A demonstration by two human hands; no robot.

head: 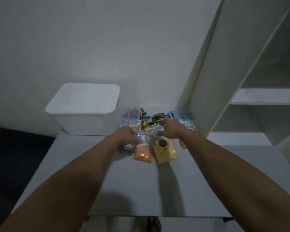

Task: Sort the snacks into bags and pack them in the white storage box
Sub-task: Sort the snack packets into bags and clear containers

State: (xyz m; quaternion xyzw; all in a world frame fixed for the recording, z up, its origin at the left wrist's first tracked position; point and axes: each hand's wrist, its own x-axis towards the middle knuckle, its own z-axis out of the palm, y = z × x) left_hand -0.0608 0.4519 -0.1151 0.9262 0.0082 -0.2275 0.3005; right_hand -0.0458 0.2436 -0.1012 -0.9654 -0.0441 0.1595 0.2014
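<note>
Head view: the white storage box (pixel 84 108) stands lidded at the far left of the worktop (pixel 141 190), so nothing visible has been packed. Loose snacks (pixel 157 117) and several clear bags lie in a cluster just right of it; an orange bag (pixel 142 153) and a yellow bag (pixel 165 152) already hold contents. Sorting appears partly done. The left hand (pixel 126 135) and right hand (pixel 168 130) both grip a clear bag (pixel 149 131) between them, fingers curled on the plastic, above the filled bags.

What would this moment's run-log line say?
left hand and right hand: gripping clear bag | white storage box: lidded | snacks: unpacked
</note>
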